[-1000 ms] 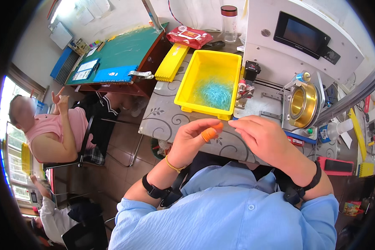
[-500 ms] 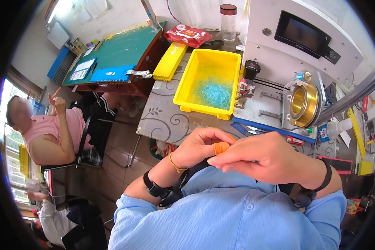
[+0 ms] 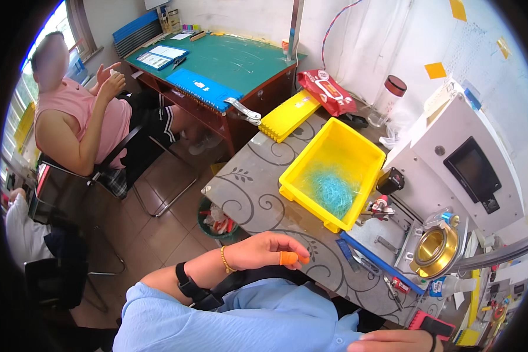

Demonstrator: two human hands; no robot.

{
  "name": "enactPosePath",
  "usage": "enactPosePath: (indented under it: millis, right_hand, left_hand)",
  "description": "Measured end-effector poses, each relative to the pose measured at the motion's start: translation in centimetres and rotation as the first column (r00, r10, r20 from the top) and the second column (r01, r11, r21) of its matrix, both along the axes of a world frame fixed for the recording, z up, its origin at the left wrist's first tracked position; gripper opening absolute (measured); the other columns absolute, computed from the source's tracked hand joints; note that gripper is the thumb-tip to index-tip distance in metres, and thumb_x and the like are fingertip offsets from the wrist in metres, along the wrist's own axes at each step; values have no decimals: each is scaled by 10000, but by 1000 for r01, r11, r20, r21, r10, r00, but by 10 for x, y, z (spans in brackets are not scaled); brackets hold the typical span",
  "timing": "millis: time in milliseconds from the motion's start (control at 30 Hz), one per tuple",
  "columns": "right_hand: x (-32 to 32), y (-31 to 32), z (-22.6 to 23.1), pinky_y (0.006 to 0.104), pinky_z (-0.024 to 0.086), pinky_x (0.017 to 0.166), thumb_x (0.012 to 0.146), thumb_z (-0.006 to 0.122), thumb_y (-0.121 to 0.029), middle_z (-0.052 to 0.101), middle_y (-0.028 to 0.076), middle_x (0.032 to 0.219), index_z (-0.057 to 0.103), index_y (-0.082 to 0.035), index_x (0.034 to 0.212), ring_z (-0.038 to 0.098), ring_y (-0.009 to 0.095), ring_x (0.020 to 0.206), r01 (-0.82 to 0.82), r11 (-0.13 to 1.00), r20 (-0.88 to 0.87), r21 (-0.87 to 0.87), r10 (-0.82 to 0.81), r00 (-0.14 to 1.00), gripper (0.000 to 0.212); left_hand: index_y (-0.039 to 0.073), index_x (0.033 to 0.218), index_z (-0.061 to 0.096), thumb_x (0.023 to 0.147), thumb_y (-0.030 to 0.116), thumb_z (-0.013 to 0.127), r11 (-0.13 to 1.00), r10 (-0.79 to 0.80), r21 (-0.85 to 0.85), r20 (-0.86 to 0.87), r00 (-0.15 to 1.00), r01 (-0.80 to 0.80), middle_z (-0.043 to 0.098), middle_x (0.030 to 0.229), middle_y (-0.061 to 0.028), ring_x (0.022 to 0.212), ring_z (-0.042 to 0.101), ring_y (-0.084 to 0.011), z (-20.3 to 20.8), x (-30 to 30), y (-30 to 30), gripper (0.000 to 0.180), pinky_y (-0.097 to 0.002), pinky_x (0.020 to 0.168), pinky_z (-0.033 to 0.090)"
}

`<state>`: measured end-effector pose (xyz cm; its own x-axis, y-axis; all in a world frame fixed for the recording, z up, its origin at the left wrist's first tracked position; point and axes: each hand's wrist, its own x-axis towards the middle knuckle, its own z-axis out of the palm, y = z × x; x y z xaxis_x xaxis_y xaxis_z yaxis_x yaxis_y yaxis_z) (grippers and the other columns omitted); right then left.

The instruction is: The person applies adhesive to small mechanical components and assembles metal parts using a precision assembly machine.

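Observation:
My left hand (image 3: 258,253) hovers over the near edge of the patterned table (image 3: 246,188), in front of the yellow bin. Orange finger covers (image 3: 288,258) sit on its thumb and on one fingertip. Its fingers are loosely bent, and I see nothing held in them. At the lower right edge, my right hand (image 3: 396,341) lies low beside my blue shirt, its fingers stretched out and partly cut off by the frame. The yellow bin (image 3: 299,196) holds a tangle of thin blue-green strands (image 3: 334,190).
Right of the bin stands a white machine (image 3: 481,152) with a dark screen and a brass ring (image 3: 433,246). Yellow strips (image 3: 290,114), a red wipes pack (image 3: 328,92) and a clear bottle (image 3: 387,102) lie behind. A co-worker (image 3: 82,117) sits at the green desk (image 3: 229,56).
My hands have come apart: the right has left the left's orange-covered finger and dropped to the lower right. The view has turned right, and the bin and machine appear tilted.

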<state>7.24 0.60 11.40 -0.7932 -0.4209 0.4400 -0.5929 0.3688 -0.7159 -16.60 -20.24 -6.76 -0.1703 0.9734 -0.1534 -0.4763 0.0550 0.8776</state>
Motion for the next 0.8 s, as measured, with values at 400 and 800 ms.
enactPosePath:
  millis: [400, 800]
  right_hand:
    - [-107, 12, -32, 261, 519, 583, 869, 599, -29, 702, 136, 963, 703, -73, 1043, 672, 199, 671, 514, 857, -377, -30, -486, 788, 208]
    - [-42, 5, -8, 342, 559, 793, 892, 643, -186, 725, 136, 950, 712, -11, 1075, 715, 267, 850, -216, 848, 405, -485, 437, 803, 262]
  left_hand:
    - [30, 1017, 614, 956, 166, 572, -11, 996, 678, -59, -69, -735, 649, 1035, -117, 613, 551, -115, 111, -65, -67, 154, -226, 557, 425]
    - [5, 1092, 690, 933, 184, 647, 918, 312, 49, -704, 638, -394, 720, 1015, -104, 957, 682, -177, 39, -5, 26, 243, -289, 832, 530]
